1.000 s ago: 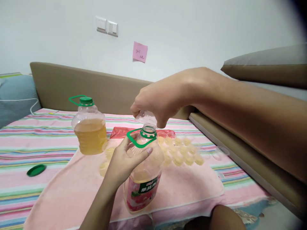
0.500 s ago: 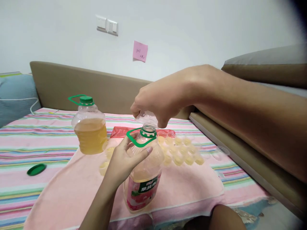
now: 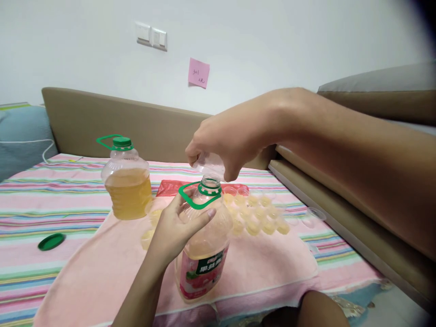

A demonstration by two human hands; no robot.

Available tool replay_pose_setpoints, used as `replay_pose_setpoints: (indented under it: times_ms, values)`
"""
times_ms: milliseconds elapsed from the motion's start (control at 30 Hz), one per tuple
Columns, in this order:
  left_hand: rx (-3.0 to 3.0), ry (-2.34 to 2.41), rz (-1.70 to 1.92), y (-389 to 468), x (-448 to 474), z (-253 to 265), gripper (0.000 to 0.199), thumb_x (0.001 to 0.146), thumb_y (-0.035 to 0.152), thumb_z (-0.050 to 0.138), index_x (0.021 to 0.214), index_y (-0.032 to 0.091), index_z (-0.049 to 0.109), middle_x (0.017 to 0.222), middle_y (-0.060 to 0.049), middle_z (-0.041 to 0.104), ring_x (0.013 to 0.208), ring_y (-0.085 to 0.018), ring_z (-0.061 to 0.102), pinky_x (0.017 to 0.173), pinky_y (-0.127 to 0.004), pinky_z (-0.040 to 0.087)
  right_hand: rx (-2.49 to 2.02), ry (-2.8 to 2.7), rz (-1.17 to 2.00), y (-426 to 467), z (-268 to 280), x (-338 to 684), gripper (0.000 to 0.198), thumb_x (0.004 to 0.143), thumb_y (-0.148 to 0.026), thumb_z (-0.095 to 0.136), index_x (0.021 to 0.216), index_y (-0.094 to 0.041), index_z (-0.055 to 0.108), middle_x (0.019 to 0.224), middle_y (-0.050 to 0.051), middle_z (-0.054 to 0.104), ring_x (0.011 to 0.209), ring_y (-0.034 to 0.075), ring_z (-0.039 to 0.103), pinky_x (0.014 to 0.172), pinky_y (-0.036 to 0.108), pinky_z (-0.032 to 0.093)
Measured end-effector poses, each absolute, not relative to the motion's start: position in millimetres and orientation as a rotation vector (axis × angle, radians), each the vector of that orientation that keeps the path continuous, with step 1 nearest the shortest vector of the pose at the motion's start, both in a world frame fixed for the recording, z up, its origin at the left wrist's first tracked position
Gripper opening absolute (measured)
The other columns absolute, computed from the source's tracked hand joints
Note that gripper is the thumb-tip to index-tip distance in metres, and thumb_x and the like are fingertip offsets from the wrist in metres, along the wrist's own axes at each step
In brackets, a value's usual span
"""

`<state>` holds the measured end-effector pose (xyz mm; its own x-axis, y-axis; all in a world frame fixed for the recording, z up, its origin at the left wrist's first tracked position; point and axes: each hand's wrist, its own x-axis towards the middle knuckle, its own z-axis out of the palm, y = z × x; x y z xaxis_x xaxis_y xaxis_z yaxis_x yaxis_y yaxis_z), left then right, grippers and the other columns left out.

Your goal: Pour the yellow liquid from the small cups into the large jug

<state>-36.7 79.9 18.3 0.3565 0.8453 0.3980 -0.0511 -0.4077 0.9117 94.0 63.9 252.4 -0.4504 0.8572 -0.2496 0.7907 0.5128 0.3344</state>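
In front of me stands a large clear plastic bottle [image 3: 207, 236] with a pink label, a green ring handle and an uncapped neck. My left hand [image 3: 180, 222] is wrapped round its shoulder, thumb toward the front. Just above the mouth, my right hand [image 3: 228, 141] grips a clear plastic cup [image 3: 210, 166], tipped over the neck. Whether liquid runs from it I cannot tell. Behind the bottle to the right are several small cups [image 3: 255, 215] of pale yellow liquid; a few more cups [image 3: 148, 238] show left of it, partly hidden by my left hand.
A second bottle [image 3: 127, 193], capped green and part full of yellow liquid, stands back left. A green lid [image 3: 52, 241] lies on the striped sheet. Under things is a pink towel [image 3: 265, 268]; a red plastic bag [image 3: 166, 187] lies behind. Clear lids [image 3: 316, 214] rest at right.
Hardly anything differs. The cup in my right hand is tilted slightly differently above the bottle's mouth. My left hand stays on the bottle.
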Motion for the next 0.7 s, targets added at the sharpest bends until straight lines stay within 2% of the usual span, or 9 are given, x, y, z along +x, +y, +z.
replay_pose_setpoints:
  times_ms: [67,167,500,700]
  values:
    - [1.679,0.709,1.199,78.9,-37.4,18.4,0.054,0.087,0.055,0.086,0.131,0.026,0.071,0.142,-0.008,0.074,0.139,-0.035,0.064,0.118,-0.051,0.048,1.278,2.288,0.344,62.2,253.3,92.9,0.069,0.079,-0.016,0.103,0.140,-0.024,0.072,0.122,-0.001,0.072,0.106,0.031,0.069,0.089,0.046,0.058]
    - [1.671,0.706,1.206,78.0,-37.4,18.7,0.055,0.087,0.055,0.086,0.132,0.026,0.071,0.142,-0.008,0.074,0.139,-0.036,0.064,0.118,-0.052,0.049,1.259,2.266,0.372,61.0,254.0,92.3,0.069,0.081,-0.016,0.102,0.141,-0.024,0.071,0.122,-0.002,0.071,0.104,0.029,0.068,0.083,0.044,0.057]
    - [1.669,0.705,1.208,79.6,-35.5,17.2,0.058,0.087,0.055,0.087,0.134,0.026,0.070,0.144,-0.007,0.073,0.140,-0.034,0.063,0.119,-0.049,0.050,1.276,2.291,0.404,62.6,255.7,93.1,0.079,0.076,-0.012,0.103,0.145,-0.027,0.069,0.122,-0.006,0.070,0.100,0.023,0.067,0.082,0.038,0.054]
    - [1.663,0.703,1.213,79.0,-34.4,16.4,0.061,0.086,0.056,0.088,0.135,0.026,0.069,0.142,-0.007,0.074,0.142,-0.034,0.063,0.119,-0.048,0.051,1.275,2.236,0.433,64.5,251.1,91.7,0.076,0.077,-0.012,0.102,0.144,-0.028,0.069,0.123,-0.008,0.070,0.105,0.023,0.069,0.086,0.037,0.056]
